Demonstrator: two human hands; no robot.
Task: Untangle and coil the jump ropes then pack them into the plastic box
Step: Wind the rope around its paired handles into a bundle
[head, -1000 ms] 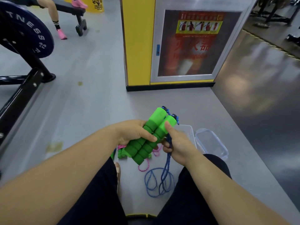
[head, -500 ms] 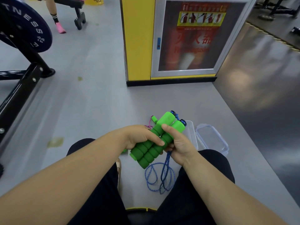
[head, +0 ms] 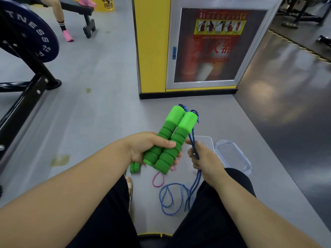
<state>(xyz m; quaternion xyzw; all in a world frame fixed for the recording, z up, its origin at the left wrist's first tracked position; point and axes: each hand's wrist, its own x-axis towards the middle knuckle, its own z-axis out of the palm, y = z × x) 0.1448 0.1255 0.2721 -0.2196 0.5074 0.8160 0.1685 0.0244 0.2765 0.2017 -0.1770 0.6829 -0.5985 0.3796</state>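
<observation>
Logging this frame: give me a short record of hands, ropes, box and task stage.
left hand: grips both green handles side by side
right hand: holds the blue rope strands below the handles
blue rope: the rest lies in loose loops on the floor
pink rope: on the floor below the left hand, near a third green handle
plastic box: on the floor behind the right hand, clear lid beside it
stage: blue rope not yet coiled

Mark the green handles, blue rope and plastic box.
green handles [head: 166, 132]: head view, foam of the left one.
blue rope [head: 196, 178]: head view, strands hanging toward the floor loops.
plastic box [head: 207, 142]: head view, far corner.
</observation>
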